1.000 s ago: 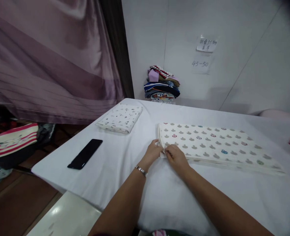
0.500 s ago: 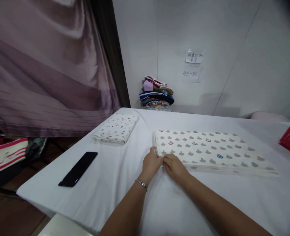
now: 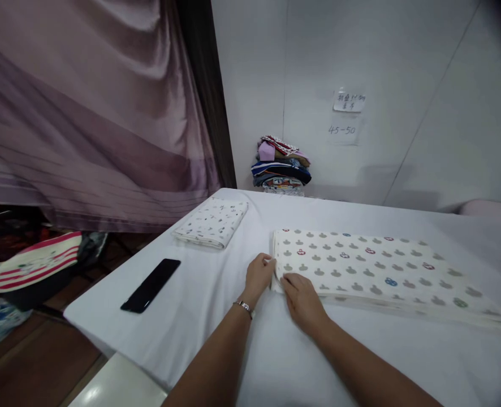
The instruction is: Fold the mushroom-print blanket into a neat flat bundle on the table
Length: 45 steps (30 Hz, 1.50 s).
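Observation:
A long folded cream cloth (image 3: 373, 271) printed with small grey, red and blue shapes lies on the white table (image 3: 216, 294). My left hand (image 3: 259, 276), a bracelet on its wrist, pinches the cloth's near-left corner at the short edge. My right hand (image 3: 303, 299) rests just beside it on the same corner, fingers curled on the layered edge. Both hands touch the cloth and sit close together.
A smaller folded patterned cloth (image 3: 212, 221) lies at the table's far left. A black phone (image 3: 151, 285) lies near the left edge. A pile of folded clothes (image 3: 281, 167) stands against the wall. A mauve curtain (image 3: 85, 113) hangs at left; striped fabric (image 3: 34, 265) lies on the floor.
My hands have stayed on the cloth's left corner; the right hand has slid slightly lower along the near edge. The view has shifted a little.

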Each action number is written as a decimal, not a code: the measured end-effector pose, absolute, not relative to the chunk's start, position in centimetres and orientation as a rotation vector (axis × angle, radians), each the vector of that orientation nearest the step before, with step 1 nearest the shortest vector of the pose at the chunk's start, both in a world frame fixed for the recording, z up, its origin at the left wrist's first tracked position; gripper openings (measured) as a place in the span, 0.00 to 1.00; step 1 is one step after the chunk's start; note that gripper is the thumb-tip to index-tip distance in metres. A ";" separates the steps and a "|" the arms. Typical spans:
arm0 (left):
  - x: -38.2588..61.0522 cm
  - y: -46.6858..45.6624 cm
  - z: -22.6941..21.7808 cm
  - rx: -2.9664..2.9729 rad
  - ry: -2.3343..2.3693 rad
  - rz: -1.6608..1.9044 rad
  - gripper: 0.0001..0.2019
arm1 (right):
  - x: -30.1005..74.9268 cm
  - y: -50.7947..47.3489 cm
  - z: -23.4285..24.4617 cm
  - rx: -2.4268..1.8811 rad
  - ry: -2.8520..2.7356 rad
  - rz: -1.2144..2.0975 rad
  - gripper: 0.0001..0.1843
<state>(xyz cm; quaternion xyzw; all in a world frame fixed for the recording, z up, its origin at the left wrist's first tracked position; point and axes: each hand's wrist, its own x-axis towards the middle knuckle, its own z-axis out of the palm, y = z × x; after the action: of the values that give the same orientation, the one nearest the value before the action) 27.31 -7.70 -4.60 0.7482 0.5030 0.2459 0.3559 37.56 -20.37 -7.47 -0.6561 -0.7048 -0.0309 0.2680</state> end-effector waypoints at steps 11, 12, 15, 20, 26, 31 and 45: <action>31.9 -4.3 -3.1 2.069 1.480 0.529 0.13 | 37.4 -20.4 -8.0 -1.955 -2.050 0.055 0.33; 32.1 -4.2 -3.1 2.079 1.496 0.530 0.13 | 37.4 -20.4 -7.9 -1.950 -2.052 0.069 0.33; 32.6 -4.2 -3.1 2.108 1.534 0.554 0.14 | 37.4 -20.3 -7.9 -1.934 -2.044 0.100 0.32; 33.2 -3.9 -3.3 2.111 1.545 0.590 0.14 | 37.5 -20.3 -8.0 -1.915 -2.048 0.120 0.32; 33.7 -2.4 -4.0 2.035 1.469 0.582 0.13 | 37.6 -20.4 -8.3 -1.896 -2.035 0.126 0.34; 33.2 -1.4 -4.7 1.974 1.412 0.553 0.16 | 37.6 -20.3 -8.7 -1.881 -2.021 0.143 0.34; 35.2 -0.2 -3.8 2.096 1.522 0.502 0.15 | 37.6 -20.5 -8.2 -1.868 -2.007 0.193 0.34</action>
<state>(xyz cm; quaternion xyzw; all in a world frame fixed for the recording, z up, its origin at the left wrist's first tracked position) 35.17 -0.21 -3.80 0.7694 0.5588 0.1842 0.2489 37.56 -20.49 -8.22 -0.6665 -0.7161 0.0689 0.1954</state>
